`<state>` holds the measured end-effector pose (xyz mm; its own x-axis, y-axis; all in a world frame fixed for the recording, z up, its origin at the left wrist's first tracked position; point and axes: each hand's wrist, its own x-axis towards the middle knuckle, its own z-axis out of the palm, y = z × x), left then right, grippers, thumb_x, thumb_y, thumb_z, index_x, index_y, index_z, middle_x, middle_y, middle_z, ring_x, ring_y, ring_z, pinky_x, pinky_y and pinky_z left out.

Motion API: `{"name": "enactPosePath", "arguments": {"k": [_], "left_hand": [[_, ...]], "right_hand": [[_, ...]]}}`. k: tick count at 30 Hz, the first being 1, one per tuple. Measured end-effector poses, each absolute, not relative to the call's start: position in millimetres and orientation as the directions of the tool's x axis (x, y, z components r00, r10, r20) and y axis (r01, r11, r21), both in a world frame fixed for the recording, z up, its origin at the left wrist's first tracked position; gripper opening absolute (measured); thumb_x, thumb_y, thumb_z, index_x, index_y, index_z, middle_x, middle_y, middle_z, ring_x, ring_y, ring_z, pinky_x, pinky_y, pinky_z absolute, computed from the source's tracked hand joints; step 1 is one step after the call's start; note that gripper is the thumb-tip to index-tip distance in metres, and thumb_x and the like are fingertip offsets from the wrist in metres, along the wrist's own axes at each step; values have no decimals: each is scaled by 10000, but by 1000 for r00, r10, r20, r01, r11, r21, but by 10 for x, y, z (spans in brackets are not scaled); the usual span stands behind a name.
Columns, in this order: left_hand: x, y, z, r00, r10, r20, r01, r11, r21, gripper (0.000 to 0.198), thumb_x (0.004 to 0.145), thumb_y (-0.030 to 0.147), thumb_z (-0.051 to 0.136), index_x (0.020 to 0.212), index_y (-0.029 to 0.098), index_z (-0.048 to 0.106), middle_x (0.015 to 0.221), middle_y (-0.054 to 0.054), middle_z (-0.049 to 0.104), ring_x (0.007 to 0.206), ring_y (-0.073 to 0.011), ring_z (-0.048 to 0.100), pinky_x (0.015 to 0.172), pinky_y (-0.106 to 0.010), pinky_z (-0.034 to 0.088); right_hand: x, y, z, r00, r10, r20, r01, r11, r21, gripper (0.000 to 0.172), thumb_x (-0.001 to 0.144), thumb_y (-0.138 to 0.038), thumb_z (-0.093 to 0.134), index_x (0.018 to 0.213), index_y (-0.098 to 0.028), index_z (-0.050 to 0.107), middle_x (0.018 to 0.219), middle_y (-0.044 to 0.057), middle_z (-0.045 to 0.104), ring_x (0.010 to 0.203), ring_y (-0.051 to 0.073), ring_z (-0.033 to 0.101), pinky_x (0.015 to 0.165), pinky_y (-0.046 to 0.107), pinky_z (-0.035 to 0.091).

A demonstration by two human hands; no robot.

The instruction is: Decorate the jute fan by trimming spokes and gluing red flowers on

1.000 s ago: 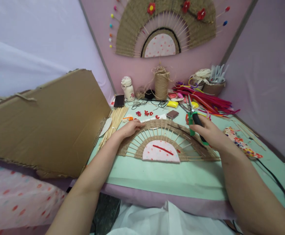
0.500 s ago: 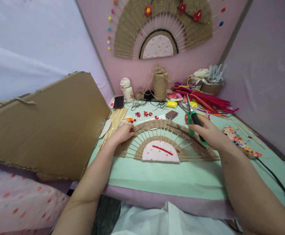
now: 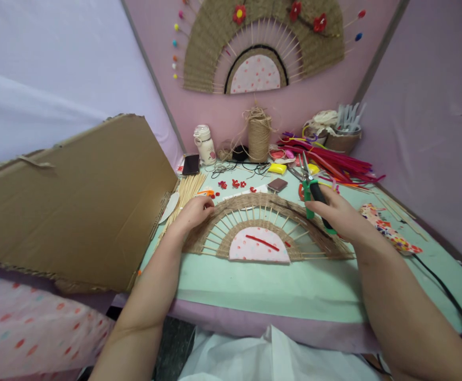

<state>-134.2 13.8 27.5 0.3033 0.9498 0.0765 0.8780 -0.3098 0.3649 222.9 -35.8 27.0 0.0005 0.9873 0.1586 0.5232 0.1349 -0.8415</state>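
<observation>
A woven twine fan [image 3: 250, 200] with thin wooden ribs lies flat on the table, a pink spotted half-circle of cloth [image 3: 241, 253] at its base. Across that cloth rests a short red strip [image 3: 261, 242]. My right hand [image 3: 340, 211] grips pliers [image 3: 307, 190] with green and black handles, jaws pointing away, over the fan's right side. At the fan's upper left edge is my left hand [image 3: 197, 211], its fingers curled together; what they hold, if anything, is hidden. Small red flowers [image 3: 236, 183] and an orange piece [image 3: 205, 193] lie just beyond it.
Cardboard [image 3: 76, 206] stands at left beside a bundle of sticks [image 3: 191, 185]. Along the back are a white bottle [image 3: 204, 145], a twine spool [image 3: 258, 135] and red pipe cleaners [image 3: 334, 159]. A flower-patterned object [image 3: 389, 230] with a black cord lies right. A finished-looking fan [image 3: 203, 58] hangs behind.
My left hand has shifted slightly left, away from the fan's upper edge. My right hand keeps the pliers in nearly the same place.
</observation>
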Motion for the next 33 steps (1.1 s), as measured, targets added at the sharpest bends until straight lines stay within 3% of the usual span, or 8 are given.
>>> {"name": "enactPosePath", "arguments": {"k": [7,17,22,26,33], "left_hand": [[-1511,140,289,178,967,183,850,-245,466,201,808,299,534,829,179,694,884,-57,715,811,-196,622,745,-299,448],[-1646,69,292,69,973,221,818,-182,546,217,814,343,551,864,186,692,884,-49,719,811,-193,621,730,-291,446],[-1680,81,294,52,976,212,836,-159,525,202,808,326,554,844,185,694,898,-59,722,825,-198,623,743,-290,448],[-1716,108,249,72,973,221,851,-175,495,217,811,329,543,854,185,699,902,-64,722,826,-200,621,760,-298,450],[-1718,119,225,121,975,184,853,-197,484,245,820,315,517,895,180,707,962,-75,725,882,-207,629,790,-301,459]], "right_hand": [[2227,-392,306,10,987,162,505,135,-853,278,733,-433,551,930,-238,566,832,6,564,764,208,514,677,331,399],[2213,-399,350,55,969,243,449,193,-872,219,731,-430,550,845,-244,524,783,7,531,752,215,506,689,346,410],[2209,-315,231,159,911,381,617,210,-758,246,731,-422,567,861,-238,470,874,26,500,836,230,500,787,386,406],[2215,-253,173,126,841,526,730,281,-623,225,728,-392,562,774,-239,405,890,40,452,878,234,467,808,394,402],[2219,-216,150,88,804,589,779,312,-544,228,730,-353,550,730,-246,349,879,50,441,873,235,438,795,398,395]]}}
